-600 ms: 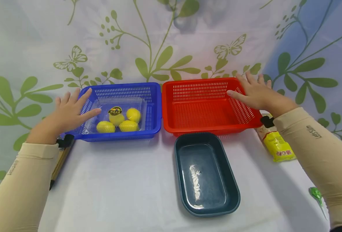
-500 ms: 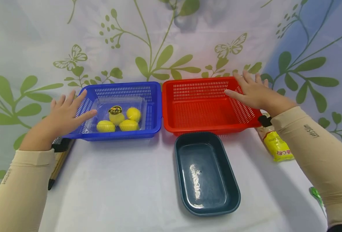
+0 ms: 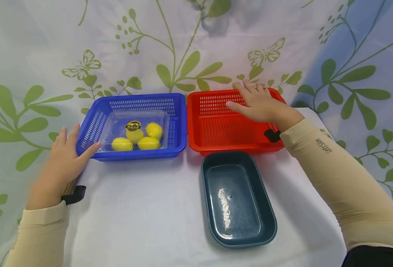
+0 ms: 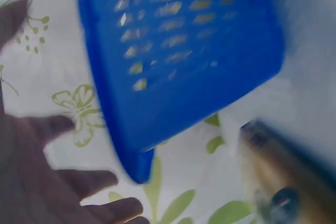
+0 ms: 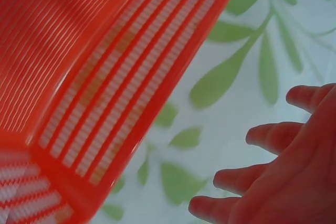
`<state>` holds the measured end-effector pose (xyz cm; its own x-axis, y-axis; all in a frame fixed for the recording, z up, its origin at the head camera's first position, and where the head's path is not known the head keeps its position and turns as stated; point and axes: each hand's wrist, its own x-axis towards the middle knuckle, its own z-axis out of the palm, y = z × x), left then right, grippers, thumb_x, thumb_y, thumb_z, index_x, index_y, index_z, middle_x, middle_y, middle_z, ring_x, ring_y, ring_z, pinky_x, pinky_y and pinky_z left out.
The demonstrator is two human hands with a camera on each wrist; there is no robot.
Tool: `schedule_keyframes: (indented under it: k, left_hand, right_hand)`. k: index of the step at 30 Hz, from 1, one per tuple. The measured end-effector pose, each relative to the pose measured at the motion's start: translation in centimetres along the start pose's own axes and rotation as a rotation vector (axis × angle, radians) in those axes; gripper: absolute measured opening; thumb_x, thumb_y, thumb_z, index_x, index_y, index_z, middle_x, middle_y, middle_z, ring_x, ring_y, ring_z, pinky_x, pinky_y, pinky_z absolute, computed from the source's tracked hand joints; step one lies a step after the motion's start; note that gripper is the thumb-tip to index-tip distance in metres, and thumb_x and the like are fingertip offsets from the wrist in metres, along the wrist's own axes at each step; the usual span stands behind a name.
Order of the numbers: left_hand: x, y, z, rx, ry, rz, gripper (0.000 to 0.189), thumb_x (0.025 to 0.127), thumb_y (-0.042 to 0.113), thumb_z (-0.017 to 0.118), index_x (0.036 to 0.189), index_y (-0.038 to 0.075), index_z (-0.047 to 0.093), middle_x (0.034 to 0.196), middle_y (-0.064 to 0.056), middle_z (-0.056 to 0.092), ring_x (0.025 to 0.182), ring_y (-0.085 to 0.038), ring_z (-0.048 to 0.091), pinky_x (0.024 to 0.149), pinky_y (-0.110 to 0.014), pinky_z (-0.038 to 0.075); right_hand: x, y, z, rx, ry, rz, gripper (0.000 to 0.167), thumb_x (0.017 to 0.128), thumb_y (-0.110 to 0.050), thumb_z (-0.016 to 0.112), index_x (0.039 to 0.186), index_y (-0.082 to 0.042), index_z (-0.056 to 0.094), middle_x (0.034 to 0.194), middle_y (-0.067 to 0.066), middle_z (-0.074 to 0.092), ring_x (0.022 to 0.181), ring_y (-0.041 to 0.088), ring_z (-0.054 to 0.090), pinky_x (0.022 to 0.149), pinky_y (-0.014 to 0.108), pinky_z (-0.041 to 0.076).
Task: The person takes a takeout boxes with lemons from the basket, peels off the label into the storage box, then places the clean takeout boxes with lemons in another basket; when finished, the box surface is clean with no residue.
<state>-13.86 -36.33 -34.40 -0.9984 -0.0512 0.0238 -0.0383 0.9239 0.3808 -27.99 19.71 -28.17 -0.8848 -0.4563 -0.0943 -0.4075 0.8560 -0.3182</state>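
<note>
My left hand (image 3: 58,163), fingers spread, hovers by the left end of the blue basket (image 3: 138,155). In the left wrist view it is apart from the basket's rim and holds nothing. Inside that basket lies a clear plastic box (image 3: 114,120) with a black and gold label and several yellow lemons (image 3: 149,143). Over the right part of the red basket (image 3: 216,137) is my right hand (image 3: 261,104), fingers extended and grasping nothing. The right wrist view shows its fingertips off to the side of the red basket's slotted wall (image 5: 131,77).
A dark teal rectangular dish (image 3: 234,200) stands in front of the red basket on the white cloth (image 3: 133,207). Beside the left wrist, partly hidden, lies a long wooden-looking object (image 4: 278,177). Behind the baskets hangs a leaf-patterned curtain (image 3: 116,66).
My left hand has drawn back toward me and a little left, off the blue basket. The right hand has moved left over the red basket, its sleeve now covering most of the yellow packet.
</note>
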Motion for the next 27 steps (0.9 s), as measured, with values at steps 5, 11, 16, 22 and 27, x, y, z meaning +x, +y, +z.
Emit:
schedule_keyframes:
  k: [5, 11, 16, 22, 27]
  left_hand:
    - [-0.8, 0.0, 1.9, -0.097, 0.13, -0.055, 0.101, 0.102, 0.058, 0.058, 0.169, 0.01, -0.001, 0.169, -0.032, -0.006, 0.15, -0.061, 0.001, 0.108, -0.084, 0.01]
    - [-1.1, 0.0, 3.8, -0.188, 0.235, -0.115, 0.098, 0.102, 0.05, 0.063, 0.169, 0.007, 0.006, 0.171, -0.028, 0.0, 0.153, -0.055, 0.006, 0.114, -0.077, 0.012]
    - [-1.1, 0.3, 4.7, -0.285, 0.293, -0.15, 0.094, 0.103, 0.045, 0.064, 0.169, 0.007, 0.011, 0.171, -0.026, 0.012, 0.153, -0.05, 0.017, 0.116, -0.071, 0.02]
    - [-0.9, 0.3, 5.6, -0.431, 0.272, -0.248, 0.093, 0.103, 0.049, 0.062, 0.17, 0.011, 0.01, 0.172, -0.019, 0.01, 0.153, -0.045, 0.021, 0.118, -0.064, 0.026]
    - [-1.0, 0.5, 5.6, -0.629, 0.211, -0.375, 0.098, 0.1, 0.057, 0.064, 0.171, 0.027, 0.004, 0.174, -0.014, 0.009, 0.153, -0.04, 0.024, 0.117, -0.061, 0.03]
  right_hand:
    - [1.3, -3.1, 1.0, 0.029, 0.005, -0.065, 0.095, 0.1, -0.076, 0.038, 0.171, -0.026, -0.002, 0.174, 0.013, -0.009, 0.153, 0.051, -0.014, 0.116, 0.074, -0.004]
    - [2.9, -6.0, 2.6, 0.074, -0.002, -0.122, 0.095, 0.098, -0.08, 0.037, 0.17, -0.03, -0.002, 0.175, 0.006, -0.009, 0.155, 0.044, -0.016, 0.116, 0.075, 0.002]
    - [3.7, -8.8, 4.0, 0.07, -0.02, -0.153, 0.099, 0.096, -0.083, 0.036, 0.171, -0.029, 0.0, 0.175, 0.006, -0.009, 0.155, 0.046, -0.013, 0.118, 0.072, 0.003]
    - [4.5, -12.5, 5.7, 0.07, -0.044, -0.23, 0.099, 0.097, -0.081, 0.038, 0.171, -0.026, 0.005, 0.175, 0.011, -0.003, 0.154, 0.052, -0.007, 0.12, 0.064, -0.006]
    - [4.9, -15.0, 6.6, 0.066, -0.056, -0.281, 0.097, 0.098, -0.079, 0.038, 0.171, -0.025, 0.007, 0.175, 0.013, 0.0, 0.155, 0.052, -0.004, 0.121, 0.066, 0.0]
